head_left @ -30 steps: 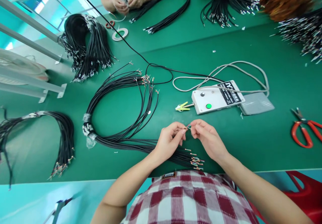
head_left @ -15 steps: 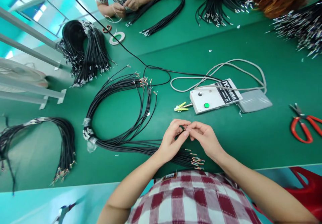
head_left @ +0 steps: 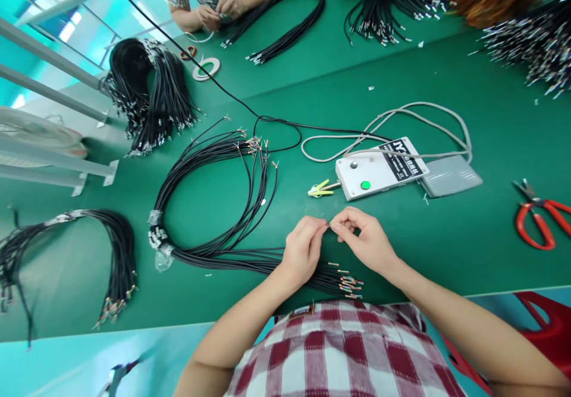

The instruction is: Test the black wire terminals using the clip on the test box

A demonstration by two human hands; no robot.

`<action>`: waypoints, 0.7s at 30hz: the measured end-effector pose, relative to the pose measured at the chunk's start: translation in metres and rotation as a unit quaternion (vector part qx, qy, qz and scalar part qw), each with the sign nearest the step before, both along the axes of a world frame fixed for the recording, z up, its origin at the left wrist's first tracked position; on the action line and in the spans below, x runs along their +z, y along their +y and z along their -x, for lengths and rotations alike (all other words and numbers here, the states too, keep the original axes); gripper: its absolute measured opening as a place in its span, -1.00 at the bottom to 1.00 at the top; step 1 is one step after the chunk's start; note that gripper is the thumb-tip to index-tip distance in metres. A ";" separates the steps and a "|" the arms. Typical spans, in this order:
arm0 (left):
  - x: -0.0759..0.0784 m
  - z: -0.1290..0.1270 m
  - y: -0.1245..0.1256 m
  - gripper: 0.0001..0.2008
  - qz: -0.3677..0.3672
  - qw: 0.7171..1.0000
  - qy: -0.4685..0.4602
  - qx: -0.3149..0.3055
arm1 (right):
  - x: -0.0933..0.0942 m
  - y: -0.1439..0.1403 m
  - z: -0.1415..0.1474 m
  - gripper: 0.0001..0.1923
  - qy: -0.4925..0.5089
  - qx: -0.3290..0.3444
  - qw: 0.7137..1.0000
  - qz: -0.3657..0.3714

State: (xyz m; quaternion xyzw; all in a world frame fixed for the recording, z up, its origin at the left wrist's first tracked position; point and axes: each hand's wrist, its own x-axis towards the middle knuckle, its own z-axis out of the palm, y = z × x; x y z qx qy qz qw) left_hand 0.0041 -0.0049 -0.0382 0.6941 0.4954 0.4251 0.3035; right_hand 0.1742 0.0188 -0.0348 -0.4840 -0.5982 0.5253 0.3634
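My left hand [head_left: 304,248] is closed in a pinch around the end of a black cable, most of which it hides. The fingertips of my right hand [head_left: 360,236] pinch the thin wire ends of that cable, close to the left fingertips. A looped bundle of black cables [head_left: 223,259] runs from the left under my left wrist, its stripped coloured ends [head_left: 350,284] lying by my shirt. Just beyond my hands is a white box machine [head_left: 379,168] with a green button and a yellow-green forked tip [head_left: 320,189].
Orange-handled pliers [head_left: 539,216] lie at right. A grey pedal [head_left: 451,177] with a grey cord sits behind the machine. More black cable bundles [head_left: 149,94] lie left and at the back. Across the table, another person's hands [head_left: 220,12] work beside a white tape roll [head_left: 206,69].
My left fingers have closed tighter and straightened over the cable end. The fingertips of both hands have drawn slightly apart, with thin wire between them.
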 end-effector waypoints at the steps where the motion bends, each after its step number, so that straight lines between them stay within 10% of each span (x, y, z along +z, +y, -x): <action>1: -0.001 0.000 0.001 -0.86 0.003 1.000 0.010 0.002 | 0.000 0.001 -0.003 -0.82 -0.024 0.003 1.000 -0.018; 5: -0.003 0.000 0.009 -0.82 0.090 0.996 0.004 0.030 | 0.005 0.003 -0.013 -0.83 -0.166 0.001 0.975 -0.147; 10: -0.001 0.004 0.015 -0.84 0.134 0.991 -0.006 0.015 | 0.015 0.011 -0.009 -0.78 -0.365 0.063 0.853 -0.367; 21: 0.010 0.026 0.044 -0.85 0.104 0.993 0.027 0.052 | 0.029 0.064 0.006 -0.69 -0.471 0.128 0.764 -0.423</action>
